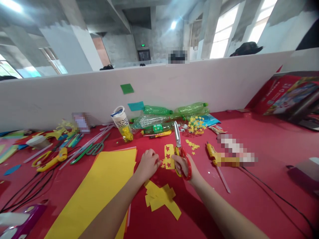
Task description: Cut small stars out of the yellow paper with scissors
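My right hand (184,165) is wrapped around the red-and-yellow handles of the scissors (177,134), whose blades point up and away. Its thumb and finger also touch a yellow strip with star-shaped cut-outs (169,150). To the left of that strip, my left hand (149,162) is closed, fingers curled. A small yellow star (163,164) shows at its fingertips; what lies inside them is hidden. Nearer me is a pile of cut yellow pieces (160,197). Loose yellow stars (192,144) lie beyond my right hand, with a larger star heap (196,125) behind.
Large yellow sheets (99,186) lie left of my hands. Green plastic bottles (158,110) and a white cup (121,118) stand or lie near the partition (87,89). A glue gun (211,152) with a cord is at right. Green scissors (93,148) and another glue gun (56,159) lie left.
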The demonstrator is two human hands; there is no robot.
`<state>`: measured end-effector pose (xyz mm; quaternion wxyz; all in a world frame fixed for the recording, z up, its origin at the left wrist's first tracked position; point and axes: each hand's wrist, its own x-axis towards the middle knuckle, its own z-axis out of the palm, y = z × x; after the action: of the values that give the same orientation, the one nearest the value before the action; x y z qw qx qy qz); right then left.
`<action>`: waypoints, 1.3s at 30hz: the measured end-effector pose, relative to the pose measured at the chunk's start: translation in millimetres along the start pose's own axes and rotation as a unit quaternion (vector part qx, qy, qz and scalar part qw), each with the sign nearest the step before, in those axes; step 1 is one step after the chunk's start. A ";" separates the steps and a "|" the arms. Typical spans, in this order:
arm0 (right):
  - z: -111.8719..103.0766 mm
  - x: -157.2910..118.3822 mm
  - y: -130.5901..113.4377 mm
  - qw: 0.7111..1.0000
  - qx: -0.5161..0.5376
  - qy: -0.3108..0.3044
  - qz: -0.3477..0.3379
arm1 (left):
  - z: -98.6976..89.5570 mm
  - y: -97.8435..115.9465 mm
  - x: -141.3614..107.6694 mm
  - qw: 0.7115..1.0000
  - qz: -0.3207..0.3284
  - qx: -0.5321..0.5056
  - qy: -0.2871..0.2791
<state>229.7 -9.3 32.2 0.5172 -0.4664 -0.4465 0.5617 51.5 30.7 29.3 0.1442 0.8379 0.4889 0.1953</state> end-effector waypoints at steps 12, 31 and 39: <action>6.9 1.6 6.9 0.999 -0.014 0.041 0.020 | -5.1 -2.0 0.0 0.951 -0.148 -0.270 -0.014; -5.6 13.4 14.1 0.995 -0.034 0.095 0.020 | -29.5 -9.8 1.1 0.965 -0.028 -0.168 -0.197; -3.0 15.0 23.4 0.994 -0.044 0.098 0.023 | -8.7 29.8 -49.1 0.954 0.067 -0.099 -0.275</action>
<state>228.3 4.2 7.7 0.5249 -0.5515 -0.4069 0.5048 48.3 -26.2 40.7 0.3420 0.8715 0.3511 0.0140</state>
